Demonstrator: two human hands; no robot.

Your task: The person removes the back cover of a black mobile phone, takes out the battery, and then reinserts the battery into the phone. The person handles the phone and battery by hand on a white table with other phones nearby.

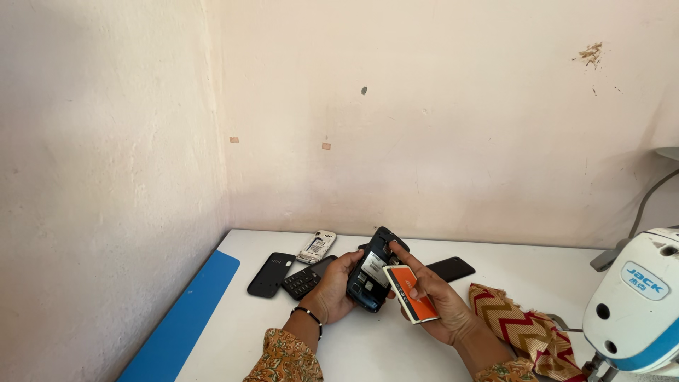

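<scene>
— How far is the work, from where you stand?

— The dark phone (369, 274) is open at the back; its cover is already off. The left hand (338, 285) wraps around its lower half and holds it tilted above the middle of the table (495, 283), a little toward the far edge. The right hand (433, 303) pinches an orange and white battery (411, 293) between thumb and fingers, just beside the phone, and its forefinger stretches up to touch the top of the open back.

— So the battery is out?

— Out of the body, yes. I judge that the phone is taken apart and nothing is put together yet. Whether the battery goes in or comes out, I cannot tell.

— And the other pieces?

— Toward the far left corner lie a black cover (271, 274), a keypad part (304, 279) touching the left hand, and a silver phone back (316, 246). Another black phone (450, 269) lies behind the right hand. A zigzag cloth (523, 322) lies near the right edge, beside the white sewing machine (640, 304).

— What is hidden?

— The inside of the battery bay is too small to read. The left fingers are behind the phone. The sewing machine and both forearms are cut off by the frame.
</scene>
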